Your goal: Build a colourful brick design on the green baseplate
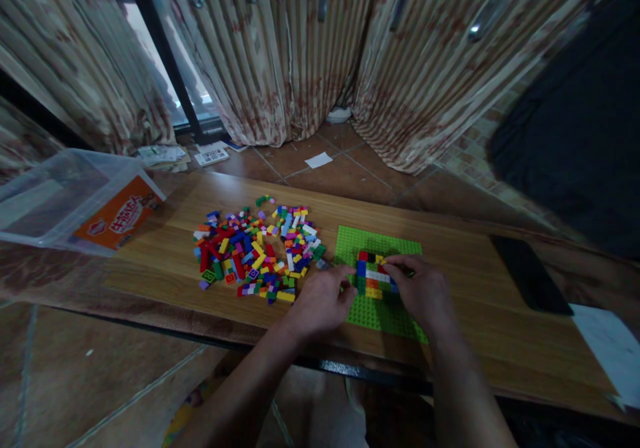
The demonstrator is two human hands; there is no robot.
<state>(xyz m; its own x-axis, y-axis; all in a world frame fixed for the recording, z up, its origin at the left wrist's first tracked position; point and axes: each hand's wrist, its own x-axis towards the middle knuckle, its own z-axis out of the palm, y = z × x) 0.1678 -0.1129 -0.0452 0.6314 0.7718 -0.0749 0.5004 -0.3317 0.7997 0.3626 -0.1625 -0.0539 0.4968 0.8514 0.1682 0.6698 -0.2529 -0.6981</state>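
A green studded baseplate [370, 318] lies on the wooden table, bearing a flat block of coloured toy bricks [373, 276] in rows of red, blue, white, green and yellow. My right hand [423, 291] reaches over the block's right side. Its thumb and index finger close on a small yellow brick [381, 260] at the block's upper right corner. My left hand [325, 301] rests at the plate's left edge, close beside the block. Its thumb and index finger are apart, with nothing visible between them. The right hand hides part of the block.
A heap of loose toy bricks [257, 251] spreads left of the plate. Beyond it stands a clear plastic box [60, 211] with an orange label. A black phone [530, 275] and white paper [610, 348] lie at the right. Striped curtains [325, 55] hang behind the table.
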